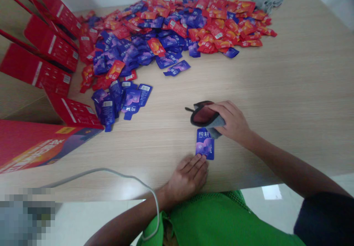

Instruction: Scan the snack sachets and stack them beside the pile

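Observation:
A blue-purple drink pouch (pixel 205 144) lies face up on the wooden table (pixel 265 91), its upper end partly covered by cloth. Fingertips of my left hand (pixel 190 173) rest on the pouch's lower edge, the fingers stretched out and lying flat. Just above and right of it, my right hand (pixel 233 121) is closed around a folded grey cloth (pixel 216 123) with black edging and a dark reddish inner face. A short black tab sticks out from the cloth's left side. The hand hides part of the cloth.
A large pile of red-orange and blue pouches (pixel 168 32) spreads along the back. Several blue pouches (pixel 131 98) lie apart at left. Red boxes (pixel 80 111) with raised flaps line the left side. A grey crumpled cloth (pixel 268 2) lies behind; a grey cable (pixel 110 170) crosses the front.

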A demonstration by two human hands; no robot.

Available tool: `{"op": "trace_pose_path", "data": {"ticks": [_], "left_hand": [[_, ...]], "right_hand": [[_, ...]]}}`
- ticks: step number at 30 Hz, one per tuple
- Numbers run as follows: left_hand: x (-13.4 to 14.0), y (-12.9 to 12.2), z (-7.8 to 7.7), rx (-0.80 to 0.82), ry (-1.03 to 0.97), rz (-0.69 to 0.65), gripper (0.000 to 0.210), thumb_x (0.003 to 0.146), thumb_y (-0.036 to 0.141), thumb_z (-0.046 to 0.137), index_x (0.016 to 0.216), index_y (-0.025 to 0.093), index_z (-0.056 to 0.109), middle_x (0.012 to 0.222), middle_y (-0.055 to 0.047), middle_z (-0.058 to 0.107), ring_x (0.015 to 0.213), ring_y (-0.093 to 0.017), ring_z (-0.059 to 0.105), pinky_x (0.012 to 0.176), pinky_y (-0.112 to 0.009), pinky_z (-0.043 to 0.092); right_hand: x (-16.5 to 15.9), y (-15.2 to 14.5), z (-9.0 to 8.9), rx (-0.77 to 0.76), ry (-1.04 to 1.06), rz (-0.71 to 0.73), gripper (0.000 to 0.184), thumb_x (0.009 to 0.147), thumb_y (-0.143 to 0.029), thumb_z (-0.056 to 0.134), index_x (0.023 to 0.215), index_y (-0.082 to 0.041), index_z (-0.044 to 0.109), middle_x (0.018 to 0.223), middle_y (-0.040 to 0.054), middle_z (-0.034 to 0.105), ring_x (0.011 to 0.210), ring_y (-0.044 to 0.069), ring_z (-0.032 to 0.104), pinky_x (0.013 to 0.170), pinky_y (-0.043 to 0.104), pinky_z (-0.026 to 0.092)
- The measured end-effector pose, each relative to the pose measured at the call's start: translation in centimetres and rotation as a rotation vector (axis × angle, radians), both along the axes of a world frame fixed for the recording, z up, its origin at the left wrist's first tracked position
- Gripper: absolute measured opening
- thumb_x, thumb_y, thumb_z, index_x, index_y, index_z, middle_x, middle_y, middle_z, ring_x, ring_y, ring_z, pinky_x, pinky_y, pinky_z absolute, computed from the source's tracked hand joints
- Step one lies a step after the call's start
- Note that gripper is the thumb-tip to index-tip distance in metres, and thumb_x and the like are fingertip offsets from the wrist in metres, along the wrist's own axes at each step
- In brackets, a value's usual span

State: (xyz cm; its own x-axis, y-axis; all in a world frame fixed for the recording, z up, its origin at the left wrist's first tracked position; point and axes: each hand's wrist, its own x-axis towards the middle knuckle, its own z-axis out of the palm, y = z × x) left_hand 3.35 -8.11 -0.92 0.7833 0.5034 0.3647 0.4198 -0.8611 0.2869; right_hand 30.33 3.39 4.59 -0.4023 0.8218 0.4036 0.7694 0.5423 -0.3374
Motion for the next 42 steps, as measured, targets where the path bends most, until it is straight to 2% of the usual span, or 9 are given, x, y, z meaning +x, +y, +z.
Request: {"op": "trace_pose_path", "data": {"ticks": [6, 11, 17, 21, 27, 32, 34, 38, 42], "left_hand": [[-0.1, -0.2, -0.1, -0.046, -0.017, 0.017, 0.029, 0.103, 0.026, 0.062, 0.129, 0.016, 0.071, 0.111, -0.008, 0.081, 0.096, -0.019, 0.078, 0.107, -0.037, 0.058], [-0.1, 0.0, 0.1, -0.007, 0.005, -0.009, 0.034, 0.103, 0.025, 0.062, 0.134, 0.011, 0.068, 0.145, -0.014, 0.067, 0.136, -0.025, 0.063, 0.118, -0.040, 0.050], [0.1, 0.2, 0.1, 0.024, -0.008, 0.005, 0.034, 0.103, 0.026, 0.062, 0.133, 0.012, 0.068, 0.143, -0.012, 0.069, 0.135, -0.025, 0.063, 0.117, -0.040, 0.051], [0.2, 0.3, 0.2, 0.017, -0.033, 0.003, 0.034, 0.103, 0.025, 0.062, 0.133, 0.012, 0.068, 0.139, -0.013, 0.071, 0.130, -0.024, 0.067, 0.113, -0.039, 0.053], [-0.1, 0.1, 0.2, -0.038, -0.003, 0.008, 0.017, 0.099, 0.023, 0.065, 0.113, 0.020, 0.073, 0.086, -0.005, 0.078, 0.079, -0.020, 0.076, 0.088, -0.038, 0.062], [0.0, 0.2, 0.2, -0.005, -0.003, -0.001, 0.031, 0.104, 0.025, 0.060, 0.131, 0.012, 0.068, 0.138, -0.013, 0.071, 0.128, -0.024, 0.068, 0.112, -0.038, 0.052], [0.1, 0.3, 0.4, 0.013, 0.005, -0.007, 0.031, 0.105, 0.026, 0.060, 0.131, 0.012, 0.068, 0.142, -0.012, 0.068, 0.134, -0.025, 0.064, 0.115, -0.039, 0.050], [0.5, 1.4, 1.9, 0.011, 0.023, -0.005, 0.032, 0.108, 0.036, 0.058, 0.128, 0.014, 0.068, 0.132, -0.010, 0.074, 0.124, -0.023, 0.068, 0.103, -0.037, 0.053], [2.1, 4.2, 3.7, -0.014, 0.065, 0.020, 0.034, 0.110, 0.042, 0.055, 0.131, 0.018, 0.066, 0.113, -0.008, 0.077, 0.102, -0.021, 0.071, 0.083, -0.036, 0.051]], "right_hand": [[-2.6, -6.4, -2.2, -0.200, -0.166, 0.306, 0.037, 0.097, -0.027, 0.065, 0.133, -0.025, 0.065, 0.123, 0.0067, 0.073, 0.107, 0.027, 0.061, 0.096, 0.044, 0.049], [-0.9, -1.7, -4.1, -0.242, -0.212, 0.190, 0.055, 0.089, -0.029, 0.076, 0.142, -0.023, 0.060, 0.132, 0.0112, 0.068, 0.120, 0.032, 0.059, 0.100, 0.047, 0.048], [1.2, 3.5, -1.0, -0.071, -0.175, -0.012, 0.056, 0.089, -0.022, 0.071, 0.143, -0.020, 0.056, 0.131, 0.0142, 0.067, 0.116, 0.034, 0.059, 0.102, 0.050, 0.049], [0.2, -1.2, 0.7, -0.028, -0.017, -0.002, 0.049, 0.094, -0.027, 0.064, 0.142, -0.021, 0.056, 0.128, 0.0133, 0.068, 0.114, 0.032, 0.061, 0.100, 0.048, 0.050], [-2.8, -8.1, -2.2, -0.235, -0.171, 0.304, 0.033, 0.100, -0.026, 0.058, 0.133, -0.023, 0.064, 0.123, 0.0082, 0.073, 0.107, 0.027, 0.063, 0.095, 0.042, 0.051], [-2.0, -3.2, -3.6, -0.247, -0.206, 0.200, 0.050, 0.092, -0.029, 0.072, 0.140, -0.022, 0.060, 0.129, 0.0115, 0.070, 0.116, 0.032, 0.060, 0.098, 0.047, 0.051], [-1.0, -0.4, -3.3, -0.226, -0.220, 0.148, 0.056, 0.089, -0.026, 0.074, 0.142, -0.021, 0.058, 0.131, 0.0127, 0.068, 0.119, 0.033, 0.060, 0.101, 0.048, 0.050], [1.7, 2.9, -2.2, -0.137, -0.163, -0.048, 0.053, 0.090, -0.025, 0.071, 0.141, -0.020, 0.058, 0.130, 0.0145, 0.068, 0.118, 0.035, 0.060, 0.103, 0.052, 0.050], [4.6, 2.1, -1.6, -0.011, 0.131, -0.351, 0.045, 0.096, -0.037, 0.064, 0.139, -0.025, 0.058, 0.128, 0.0138, 0.069, 0.117, 0.035, 0.064, 0.103, 0.058, 0.052]]}}
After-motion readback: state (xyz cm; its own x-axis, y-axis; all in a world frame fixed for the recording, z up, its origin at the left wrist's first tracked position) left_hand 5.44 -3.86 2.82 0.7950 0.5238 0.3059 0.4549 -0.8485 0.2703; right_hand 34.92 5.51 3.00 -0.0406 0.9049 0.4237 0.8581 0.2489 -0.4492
